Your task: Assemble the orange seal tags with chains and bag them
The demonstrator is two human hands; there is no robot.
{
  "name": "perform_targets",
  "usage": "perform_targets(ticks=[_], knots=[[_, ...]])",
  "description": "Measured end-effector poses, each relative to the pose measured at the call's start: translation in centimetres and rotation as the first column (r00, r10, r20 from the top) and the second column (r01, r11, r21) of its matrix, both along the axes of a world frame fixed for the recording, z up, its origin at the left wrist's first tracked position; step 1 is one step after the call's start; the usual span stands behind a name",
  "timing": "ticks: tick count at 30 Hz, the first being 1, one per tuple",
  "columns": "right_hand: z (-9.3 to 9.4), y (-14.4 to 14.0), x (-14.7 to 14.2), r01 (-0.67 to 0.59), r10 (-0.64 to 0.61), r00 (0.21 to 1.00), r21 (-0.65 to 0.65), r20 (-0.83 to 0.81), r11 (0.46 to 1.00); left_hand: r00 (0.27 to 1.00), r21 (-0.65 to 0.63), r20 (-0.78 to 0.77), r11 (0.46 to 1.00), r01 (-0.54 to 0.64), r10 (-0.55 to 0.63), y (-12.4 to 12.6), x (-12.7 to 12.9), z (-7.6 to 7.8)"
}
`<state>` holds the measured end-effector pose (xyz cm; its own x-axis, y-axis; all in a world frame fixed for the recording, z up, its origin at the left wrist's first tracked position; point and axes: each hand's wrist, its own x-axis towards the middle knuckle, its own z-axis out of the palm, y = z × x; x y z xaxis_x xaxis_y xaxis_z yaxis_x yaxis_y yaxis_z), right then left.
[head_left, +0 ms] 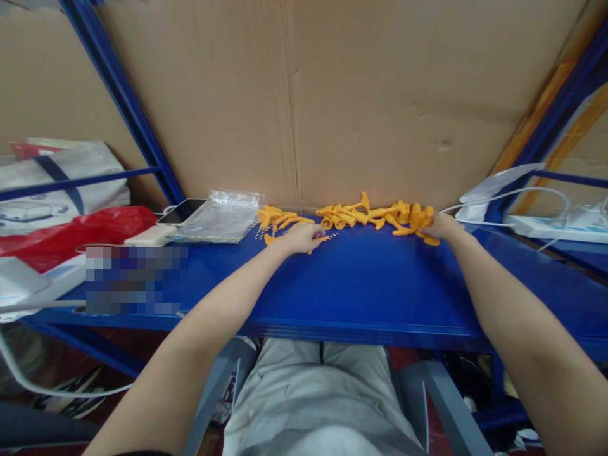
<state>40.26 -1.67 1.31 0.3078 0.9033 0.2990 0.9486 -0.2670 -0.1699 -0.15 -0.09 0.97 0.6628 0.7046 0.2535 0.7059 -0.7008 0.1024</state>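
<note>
Left of centre on the blue bench, a clear bag lies beside a phone. Centre: the left hand rests palm down, fingers curled over small orange parts and a spring. Right of centre: a row of orange parts lies along the cardboard wall; the right hand closes on its right end. Far right: a white power strip.
</note>
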Motion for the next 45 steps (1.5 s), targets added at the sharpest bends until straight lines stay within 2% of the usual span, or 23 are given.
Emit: perform_targets(ticks=[1, 3, 6, 12, 15, 17, 20, 25, 27, 30, 34, 39, 43, 45], knots=[[0.2, -0.3, -0.3, 0.065, -0.065, 0.998, -0.061, 0.008, 0.996, 1.000, 0.004, -0.006, 1.000, -0.008, 0.008, 0.0, 0.0, 0.1], [0.9, -1.0, -1.3, 0.130, -0.128, 0.992, -0.081, 0.020, 0.988, 1.000, 0.005, -0.018, 1.000, -0.023, 0.023, 0.0, -0.1, 0.1], [2.2, -2.0, -3.4, 0.196, -0.196, 0.980, 0.016, -0.018, 0.980, 0.999, 0.002, -0.047, 1.000, -0.024, 0.024, 0.2, -0.2, 0.0], [3.4, -2.5, -6.1, 0.072, -0.064, 0.997, 0.217, -0.047, 0.974, 0.997, -0.042, -0.036, 0.996, -0.076, 0.074, 0.4, -0.1, -0.2], [3.4, -2.5, -6.8, 0.006, -0.003, 1.000, 0.243, -0.016, 0.970, 0.990, -0.163, 0.067, 0.981, -0.108, 0.120, 0.2, 0.1, 0.0], [3.3, -2.5, -7.1, -0.042, 0.041, 0.999, 0.251, 0.010, 0.967, 0.974, -0.292, 0.172, 0.952, -0.092, 0.147, 0.0, 0.1, 0.4], [3.1, -2.4, -7.4, -0.126, 0.117, 0.992, 0.253, 0.050, 0.959, 0.935, -0.460, 0.321, 0.888, 0.012, 0.154, -0.4, 0.1, 0.8], [2.6, -2.0, -7.7, -0.279, 0.259, 0.959, 0.203, 0.118, 0.939, 0.870, -0.679, 0.445, 0.712, 0.176, 0.210, -0.8, 0.1, 1.2], [2.5, -2.0, -8.0, -0.340, 0.320, 0.938, 0.174, 0.130, 0.924, 0.850, -0.713, 0.476, 0.665, 0.223, 0.225, -0.9, 0.2, 1.3], [2.4, -2.1, -8.7, -0.411, 0.394, 0.909, 0.137, 0.133, 0.901, 0.825, -0.729, 0.511, 0.630, 0.266, 0.243, -1.0, 0.1, 1.5], [2.2, -2.3, -9.9, -0.498, 0.492, 0.866, 0.081, 0.090, 0.863, 0.840, -0.758, 0.490, 0.590, 0.278, 0.234, -1.2, 0.0, 1.8], [1.3, -2.1, -11.1, -0.624, 0.624, 0.781, 0.016, 0.008, 0.781, 0.891, -0.754, 0.423, 0.609, 0.245, 0.166, -1.3, -0.1, 1.7], [0.6, -1.9, -11.7, -0.679, 0.679, 0.734, -0.004, -0.002, 0.734, 0.930, -0.689, 0.336, 0.712, 0.134, 0.150, -1.7, 0.1, 1.7], [0.4, -1.9, -11.9, -0.686, 0.686, 0.728, -0.009, 0.008, 0.728, 0.953, -0.636, 0.277, 0.766, 0.090, 0.119, -1.8, 0.2, 1.6]])
